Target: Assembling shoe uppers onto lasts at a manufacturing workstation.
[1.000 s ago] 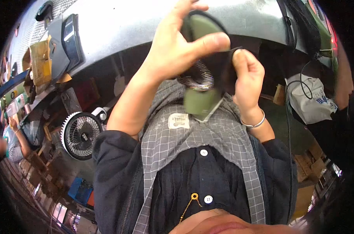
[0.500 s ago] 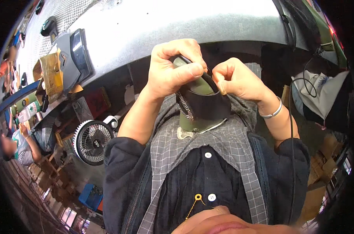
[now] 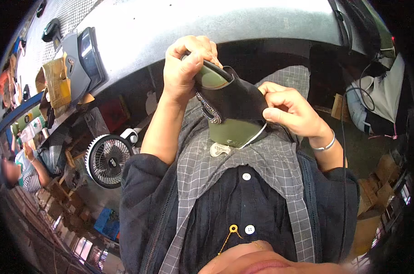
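A green shoe last (image 3: 232, 132) rests tilted against the checked apron (image 3: 193, 160) on my lap. Wrapped round it is a black shoe upper (image 3: 239, 102), with a strip of shiny stones (image 3: 210, 112) along its left side. My left hand (image 3: 182, 66) is closed round the far end of the last, its thumb on top. At the right edge of the upper, my right hand (image 3: 289, 109) has its fingers curled and thumb pressed in, pinching the black material; the fingertips are partly hidden. A pale edge runs along the last's lower right side.
The metal worktable (image 3: 216, 23) curves across the far side. On its left lie a dark flat tray-like object (image 3: 93, 55) and a brown carton (image 3: 56, 82). A fan (image 3: 109, 160) stands at left, near another person (image 3: 31, 171). A cable (image 3: 344, 137) hangs at right.
The last has turned and tipped, showing more of the black upper's side. My left hand shifted left and away; my right hand moved right and nearer, down the upper's edge.
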### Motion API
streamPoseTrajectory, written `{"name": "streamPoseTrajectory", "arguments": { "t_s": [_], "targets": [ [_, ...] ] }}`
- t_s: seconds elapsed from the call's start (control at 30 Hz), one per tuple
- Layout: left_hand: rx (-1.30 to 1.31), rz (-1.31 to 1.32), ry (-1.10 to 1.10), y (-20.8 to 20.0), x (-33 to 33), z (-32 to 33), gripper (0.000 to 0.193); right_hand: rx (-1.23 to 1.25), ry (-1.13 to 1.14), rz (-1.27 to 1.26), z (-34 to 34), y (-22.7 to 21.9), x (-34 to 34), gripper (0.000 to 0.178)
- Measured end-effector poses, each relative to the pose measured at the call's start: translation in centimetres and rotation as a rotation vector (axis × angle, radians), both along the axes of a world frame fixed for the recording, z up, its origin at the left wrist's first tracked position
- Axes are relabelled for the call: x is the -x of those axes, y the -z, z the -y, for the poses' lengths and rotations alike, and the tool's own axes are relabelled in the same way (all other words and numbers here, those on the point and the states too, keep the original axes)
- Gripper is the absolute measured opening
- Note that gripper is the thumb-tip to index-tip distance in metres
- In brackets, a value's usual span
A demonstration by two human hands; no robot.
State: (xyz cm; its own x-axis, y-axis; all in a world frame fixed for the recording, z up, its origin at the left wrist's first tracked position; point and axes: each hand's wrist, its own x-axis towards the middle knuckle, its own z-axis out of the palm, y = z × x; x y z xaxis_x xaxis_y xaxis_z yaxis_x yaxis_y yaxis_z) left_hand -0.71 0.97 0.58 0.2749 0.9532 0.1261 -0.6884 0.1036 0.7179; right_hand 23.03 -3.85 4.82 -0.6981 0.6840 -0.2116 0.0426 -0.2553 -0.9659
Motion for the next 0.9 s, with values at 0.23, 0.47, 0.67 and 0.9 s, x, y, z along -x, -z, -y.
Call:
{"name": "streamPoseTrajectory", "arguments": {
  "t_s": [0.23, 0.47, 0.67, 0.9],
  "targets": [
    [-0.337, 0.227, 0.212, -0.6, -1.4, -1.4, 0.033, 0.152, -0.087, 0.132, -0.6, 1.1, 1.5, 0.04],
    [-0.076, -0.477, -0.165, -5.0, -3.8, -0.8, 0.059, 0.343, 0.294, -0.2, 0.2, 0.9, 3.9, 0.086],
    [-0.085, -0.525, -0.262, -1.8, -4.6, 4.8, 0.061, 0.03, 0.484, -0.102, 0.1, 1.8, 5.1, 0.09],
    [0.023, -0.488, -0.224, -0.9, -4.9, 4.4, 0.056, -0.118, 0.538, 0.029, 0.6, 1.8, 5.3, 0.09]
  ]
}}
